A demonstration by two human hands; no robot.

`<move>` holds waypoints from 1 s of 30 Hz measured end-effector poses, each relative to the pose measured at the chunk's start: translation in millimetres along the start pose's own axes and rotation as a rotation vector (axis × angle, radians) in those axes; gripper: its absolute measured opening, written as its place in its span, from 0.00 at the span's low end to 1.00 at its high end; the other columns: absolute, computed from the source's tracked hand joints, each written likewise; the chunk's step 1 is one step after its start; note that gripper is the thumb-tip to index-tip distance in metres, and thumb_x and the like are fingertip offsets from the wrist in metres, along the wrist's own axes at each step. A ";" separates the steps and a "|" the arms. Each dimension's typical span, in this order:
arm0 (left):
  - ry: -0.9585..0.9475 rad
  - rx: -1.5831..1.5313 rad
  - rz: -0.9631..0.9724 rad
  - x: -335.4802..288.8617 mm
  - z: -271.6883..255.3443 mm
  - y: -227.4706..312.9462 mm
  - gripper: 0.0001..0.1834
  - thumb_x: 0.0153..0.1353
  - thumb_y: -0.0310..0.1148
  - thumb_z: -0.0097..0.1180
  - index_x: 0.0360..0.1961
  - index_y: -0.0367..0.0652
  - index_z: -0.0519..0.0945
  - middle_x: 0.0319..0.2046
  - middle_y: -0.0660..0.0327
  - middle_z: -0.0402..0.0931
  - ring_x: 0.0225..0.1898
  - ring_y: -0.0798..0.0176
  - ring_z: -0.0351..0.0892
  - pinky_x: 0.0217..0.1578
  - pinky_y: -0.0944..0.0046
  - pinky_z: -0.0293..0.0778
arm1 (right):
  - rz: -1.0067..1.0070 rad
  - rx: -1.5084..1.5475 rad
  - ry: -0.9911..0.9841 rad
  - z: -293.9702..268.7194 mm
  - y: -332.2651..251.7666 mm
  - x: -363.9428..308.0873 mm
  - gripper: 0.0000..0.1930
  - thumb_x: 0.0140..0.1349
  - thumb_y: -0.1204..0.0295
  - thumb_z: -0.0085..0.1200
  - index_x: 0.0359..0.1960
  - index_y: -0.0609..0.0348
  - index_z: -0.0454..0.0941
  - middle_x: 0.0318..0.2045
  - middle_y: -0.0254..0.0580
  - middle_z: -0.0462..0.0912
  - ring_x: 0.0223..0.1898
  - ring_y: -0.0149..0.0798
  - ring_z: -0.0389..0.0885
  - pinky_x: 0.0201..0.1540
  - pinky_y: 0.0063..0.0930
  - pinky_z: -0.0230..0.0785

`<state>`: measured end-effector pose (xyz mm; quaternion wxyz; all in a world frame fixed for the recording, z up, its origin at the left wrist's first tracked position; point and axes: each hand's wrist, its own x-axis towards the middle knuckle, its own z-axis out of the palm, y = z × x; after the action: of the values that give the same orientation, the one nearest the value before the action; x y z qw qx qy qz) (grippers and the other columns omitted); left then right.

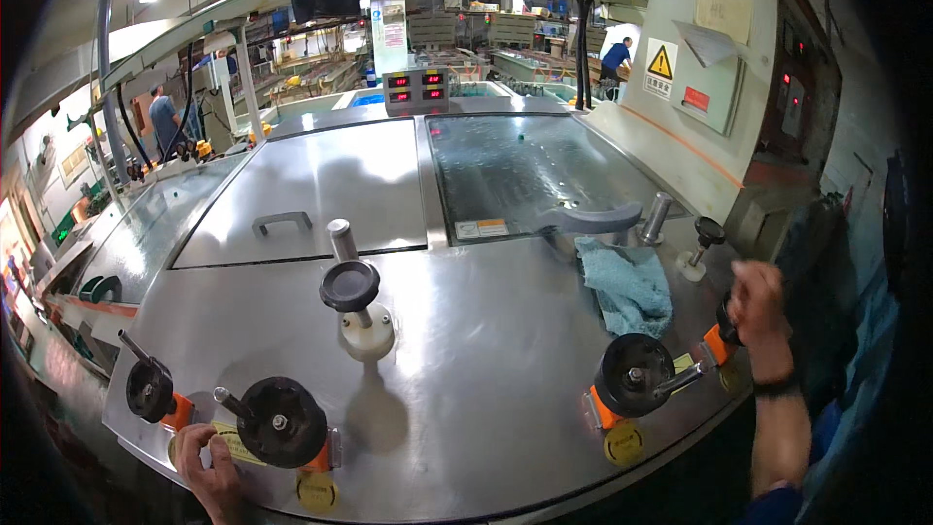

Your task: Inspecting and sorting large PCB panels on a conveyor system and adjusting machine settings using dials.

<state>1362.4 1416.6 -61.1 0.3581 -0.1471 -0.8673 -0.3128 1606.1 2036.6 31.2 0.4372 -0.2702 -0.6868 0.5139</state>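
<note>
My left hand (208, 474) rests at the front edge of a steel machine top, fingers bent loosely over a yellow label and holding nothing. Beside it stand a large black handwheel (283, 422) with a crank handle and a smaller handwheel (149, 390), both on orange mounts. At the right edge my right hand (759, 299) is closed at a small black handwheel (726, 321); the fingers hide any handle there. Left of that hand is another large black handwheel (634, 375) with its crank pointing right. Behind it lies a crumpled blue cloth (627, 284).
A steel lid (311, 190) and a clear lid (525, 170) cover the machine behind. Black knobs on posts (350, 286) (709, 230) rise from its top. Red digital displays (416, 89) stand beyond. A control cabinet (700, 87) flanks the right. Two people work in the background.
</note>
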 end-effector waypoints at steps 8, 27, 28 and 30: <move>0.021 -0.086 -0.074 -9.3 -12.3 -7.6 0.10 0.63 0.31 0.51 0.31 0.33 0.74 0.30 0.56 0.72 0.35 0.58 0.71 0.41 0.58 0.67 | -0.076 0.335 0.299 -74.8 16.8 -9.8 0.15 0.65 0.63 0.53 0.21 0.49 0.66 0.14 0.28 0.60 0.07 0.25 0.55 0.10 0.21 0.52; -0.003 -0.162 -0.039 -5.4 -13.3 5.5 0.09 0.64 0.30 0.54 0.37 0.34 0.81 0.37 0.53 0.80 0.42 0.53 0.76 0.48 0.54 0.70 | 0.062 0.174 0.366 -22.8 -6.5 0.9 0.16 0.66 0.62 0.54 0.21 0.48 0.66 0.12 0.25 0.60 0.08 0.23 0.57 0.11 0.20 0.53; -0.009 -0.166 -0.032 -6.9 -15.0 2.3 0.09 0.64 0.30 0.54 0.37 0.34 0.81 0.37 0.53 0.80 0.42 0.53 0.76 0.48 0.54 0.70 | 0.045 0.198 0.342 -23.3 -5.9 -1.8 0.15 0.66 0.63 0.54 0.22 0.49 0.66 0.12 0.24 0.60 0.09 0.23 0.58 0.11 0.20 0.53; -0.015 -0.168 -0.069 -9.7 -15.0 -3.8 0.09 0.65 0.30 0.53 0.36 0.34 0.80 0.38 0.53 0.80 0.42 0.52 0.76 0.48 0.54 0.70 | 0.052 0.181 0.329 -27.7 1.8 0.7 0.15 0.66 0.63 0.53 0.22 0.50 0.67 0.13 0.24 0.60 0.10 0.22 0.58 0.12 0.19 0.54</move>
<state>1375.2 1403.7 -61.5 0.3271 -0.1491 -0.8452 -0.3955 1629.9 2050.8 32.2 0.5528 -0.3278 -0.5497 0.5337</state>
